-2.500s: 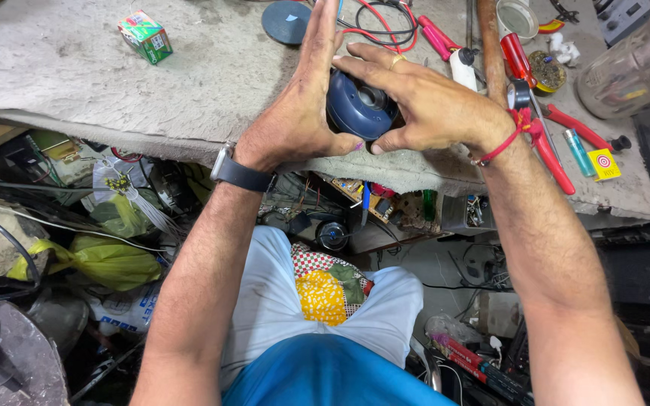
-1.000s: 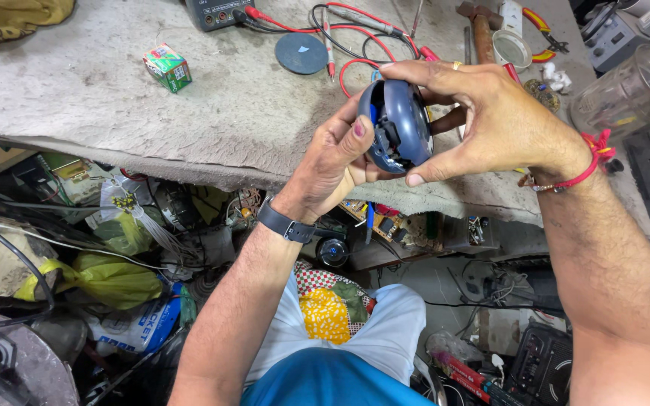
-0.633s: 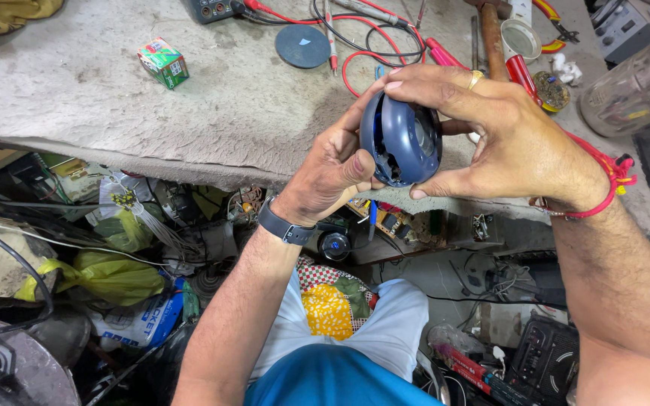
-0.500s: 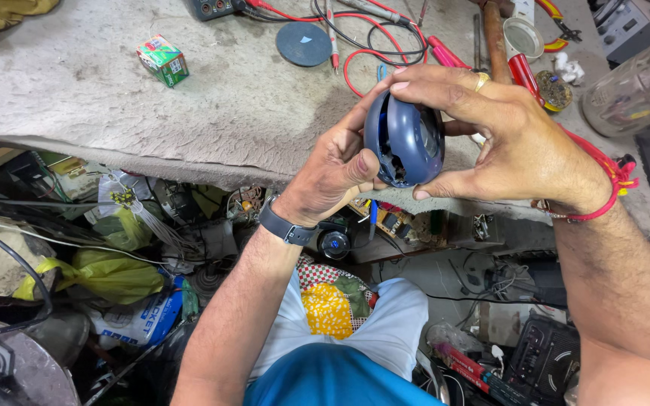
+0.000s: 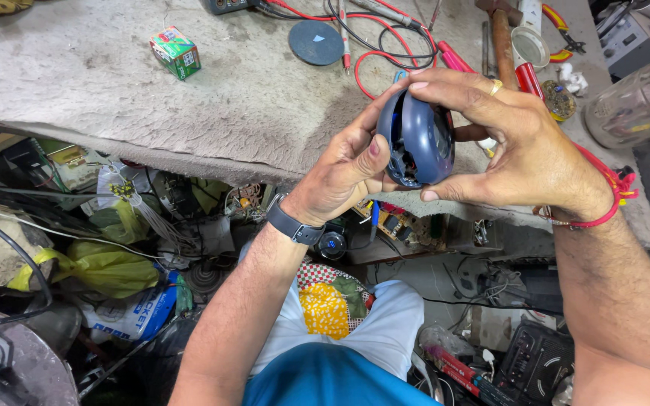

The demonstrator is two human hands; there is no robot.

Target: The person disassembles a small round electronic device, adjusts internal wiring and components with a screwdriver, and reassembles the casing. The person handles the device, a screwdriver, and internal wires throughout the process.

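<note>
Both hands hold a rounded dark blue plastic housing (image 5: 420, 139) up over the front edge of the workbench. My left hand (image 5: 344, 169) grips its left side, thumb pressed against the rim, a dark watch on the wrist. My right hand (image 5: 509, 143) wraps over the top and right side, with a ring on one finger and a red thread at the wrist. A gap in the housing's lower left shows inner parts.
The grey cloth-covered workbench (image 5: 189, 113) carries a small green box (image 5: 175, 51), a dark round disc (image 5: 316, 42), red and black test leads (image 5: 374, 45), a wooden-handled hammer (image 5: 500, 30), red pliers (image 5: 566, 22) and a clear jar (image 5: 637, 101). Clutter, bags and wires fill the floor below.
The hands lifted the blue housing off the bench and turned it on edge. Since half a second ago it has barely moved.
</note>
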